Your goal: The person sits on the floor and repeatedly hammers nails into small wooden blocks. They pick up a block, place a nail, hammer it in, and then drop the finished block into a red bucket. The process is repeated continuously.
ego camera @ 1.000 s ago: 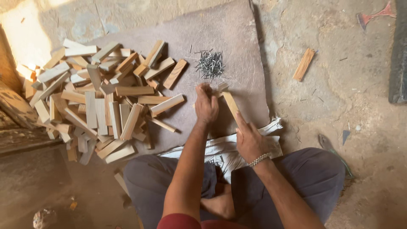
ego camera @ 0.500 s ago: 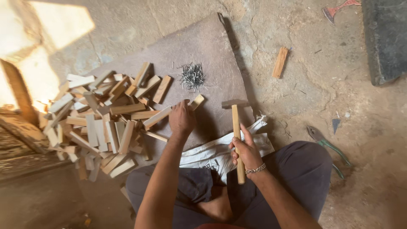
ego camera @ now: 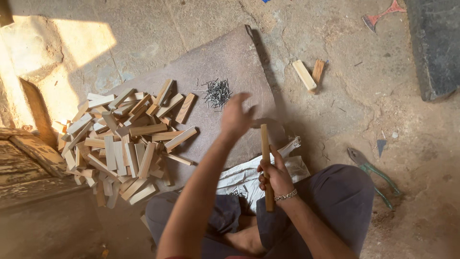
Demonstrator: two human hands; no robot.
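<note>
My right hand (ego camera: 276,176) grips the wooden handle of a hammer (ego camera: 265,148), held upright above my lap; its head is blurred behind my left hand. My left hand (ego camera: 237,115) hovers with fingers spread, motion-blurred, over the brown mat (ego camera: 230,57), just right of and below a small heap of nails (ego camera: 218,93). It holds nothing. A big pile of short pale wooden blocks (ego camera: 124,139) lies to the left on the mat's edge.
A white cloth (ego camera: 242,175) lies over my knees. Two loose wood pieces (ego camera: 309,76) lie on the dirt floor to the right. Green-handled pliers (ego camera: 373,172) rest by my right knee. A red tool (ego camera: 383,14) and a dark slab (ego camera: 436,43) sit at the top right.
My left hand has left the block by the pile and swung up toward the nails. My right hand still holds the hammer, its handle now more upright.
</note>
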